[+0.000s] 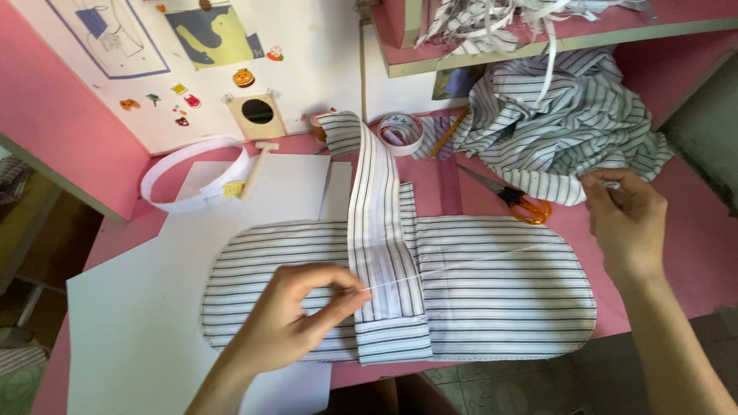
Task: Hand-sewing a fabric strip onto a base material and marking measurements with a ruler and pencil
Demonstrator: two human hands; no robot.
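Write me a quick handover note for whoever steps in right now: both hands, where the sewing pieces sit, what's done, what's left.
Left hand: fingertips pinch a thin white thread at the narrow striped fabric strap.
Right hand: raised, pulling the thread's other end taut.
The strap lies across the flat rounded striped fabric panel on the pink table. Orange-handled scissors lie behind it.
Done: strap laid over the panel, thread drawn through.
Left: stitches too fine to judge; thread uncut.

A home sewing corner: a pink desk [692, 253] strewn with striped fabric [553, 123], orange-handled scissors [515, 200], tape roll [401, 132], paper patterns [138, 323], and stickers [244, 78] on the wall.
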